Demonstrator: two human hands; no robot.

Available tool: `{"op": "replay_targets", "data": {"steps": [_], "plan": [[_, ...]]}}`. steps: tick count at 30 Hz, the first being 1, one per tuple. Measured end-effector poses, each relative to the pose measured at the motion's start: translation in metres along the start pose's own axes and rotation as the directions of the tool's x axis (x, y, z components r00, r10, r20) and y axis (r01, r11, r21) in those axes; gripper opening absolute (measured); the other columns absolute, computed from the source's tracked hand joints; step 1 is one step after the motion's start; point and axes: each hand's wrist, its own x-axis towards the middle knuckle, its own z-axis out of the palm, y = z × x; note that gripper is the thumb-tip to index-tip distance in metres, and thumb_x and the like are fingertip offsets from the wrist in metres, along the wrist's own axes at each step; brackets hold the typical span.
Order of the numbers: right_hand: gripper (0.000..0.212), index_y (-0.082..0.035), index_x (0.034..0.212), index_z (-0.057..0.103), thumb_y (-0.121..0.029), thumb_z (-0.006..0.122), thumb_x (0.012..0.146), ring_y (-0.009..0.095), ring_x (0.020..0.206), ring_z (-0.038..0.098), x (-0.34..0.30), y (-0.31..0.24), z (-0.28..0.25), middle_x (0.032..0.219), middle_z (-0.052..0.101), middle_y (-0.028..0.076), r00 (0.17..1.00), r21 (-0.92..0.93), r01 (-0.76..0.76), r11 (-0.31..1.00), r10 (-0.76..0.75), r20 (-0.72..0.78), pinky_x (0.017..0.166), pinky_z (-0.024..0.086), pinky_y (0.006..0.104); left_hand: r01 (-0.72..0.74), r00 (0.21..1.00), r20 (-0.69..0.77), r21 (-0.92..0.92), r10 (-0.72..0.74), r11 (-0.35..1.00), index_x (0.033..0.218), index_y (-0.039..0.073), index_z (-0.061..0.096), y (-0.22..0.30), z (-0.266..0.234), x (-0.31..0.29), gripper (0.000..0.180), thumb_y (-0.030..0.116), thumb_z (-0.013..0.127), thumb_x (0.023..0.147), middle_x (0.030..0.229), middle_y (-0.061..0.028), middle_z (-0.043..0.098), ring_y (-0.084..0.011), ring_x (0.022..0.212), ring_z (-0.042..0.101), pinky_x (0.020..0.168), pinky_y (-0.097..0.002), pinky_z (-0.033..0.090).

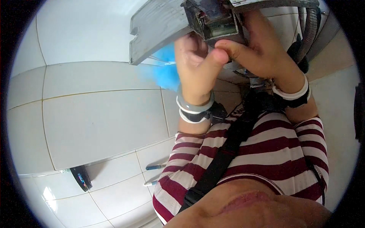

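My left hand (193, 72) is raised at the top middle, its fingers curled and its thumb pointing right. Opposite it, my right hand (264, 57) bends its thumb toward my left thumb. The two thumb tips come together just under a dark, worn metal box (222, 30) with a square window-like opening. Most of the right fingers are hidden behind that box, and whatever either hand grips cannot be made out. Beside my left hand is a blurred, bright blue, fluffy-looking thing (165, 74). A flat grey metal plate (159, 28) with a notched edge juts left from the box.
Dark ribbed hoses (310, 34) hang right of my right hand. White tiles (102, 117) cover the left side. A black curved object (81, 178) is at lower left; two slim handled items, one blue (155, 167) and one pale (150, 183), lie near my left sleeve.
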Motion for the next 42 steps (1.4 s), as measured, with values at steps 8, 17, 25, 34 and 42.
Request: {"op": "replay_targets", "data": {"steps": [8, 17, 25, 34, 42], "plan": [[0.056, 0.003, 0.126, 0.047, -0.031, 0.065, 0.085, 0.033, 0.109, 0.054, 0.006, 0.009, -0.013, 0.116, 0.057, 0.021, 0.981, 0.028, 0.16, 0.987, -0.162, 0.108, 0.094, 0.042, 0.0412, 0.02, 0.968, -0.251, 0.047, -0.007, 0.999, 0.102, 0.003, 0.065, 0.006, 0.026, 0.011, 0.029, 0.011, 0.066, 0.074, 0.1, -0.0108, 0.069, -0.022, 0.083, 0.066, 0.072, -0.0339, 0.051], [0.059, 0.003, 0.138, 0.037, -0.025, 0.062, 0.092, 0.024, 0.116, 0.05, 0.001, 0.008, -0.024, 0.13, 0.05, 0.013, 0.979, 0.206, -0.119, 0.971, 0.081, 0.187, 0.1, 0.038, 0.0336, -0.188, 0.971, -0.214, -0.437, 0.101, 0.88, 0.116, -0.006, 0.058, -0.019, 0.016, 0.018, 0.06, 0.049, 0.059, 0.091, 0.107, -0.0109, 0.065, -0.0213, 0.095, 0.062, 0.086, -0.0324, 0.049], [0.055, 0.001, 0.132, 0.045, -0.022, 0.068, 0.088, 0.017, 0.109, 0.053, 0.006, -0.001, -0.007, 0.122, 0.056, 0.007, 0.971, 0.418, -0.231, 0.879, 0.178, 0.162, 0.096, 0.042, 0.0323, 0.016, 0.999, -0.036, -0.393, -0.033, 0.919, 0.114, -0.006, 0.058, -0.006, 0.004, 0.009, 0.042, 0.013, 0.075, 0.081, 0.106, -0.0128, 0.065, -0.0193, 0.095, 0.061, 0.086, -0.033, 0.049], [0.062, 0.002, 0.133, 0.044, -0.034, 0.066, 0.088, 0.023, 0.115, 0.054, 0.012, 0.017, -0.01, 0.126, 0.056, 0.012, 0.973, 0.387, -0.226, 0.894, 0.189, 0.134, 0.1, 0.04, 0.0357, 0.0, 1.0, -0.024, -0.178, -0.004, 0.984, 0.092, -0.002, 0.068, -0.021, 0.006, 0.017, 0.019, 0.012, 0.075, 0.082, 0.081, -0.0009, 0.067, -0.0071, 0.073, 0.057, 0.063, -0.0244, 0.048], [0.045, 0.001, 0.116, 0.054, -0.029, 0.07, 0.087, 0.016, 0.104, 0.055, 0.005, 0.045, -0.01, 0.114, 0.06, 0.009, 0.986, 0.431, -0.159, 0.888, 0.169, 0.016, 0.091, 0.043, 0.0317, -0.112, 0.989, -0.12, -0.258, 0.084, 0.96, 0.083, 0.001, 0.066, -0.032, 0.016, 0.022, 0.018, 0.016, 0.076, 0.082, 0.066, 0.0066, 0.055, -0.0024, 0.06, 0.043, 0.049, -0.0208, 0.034]]}}
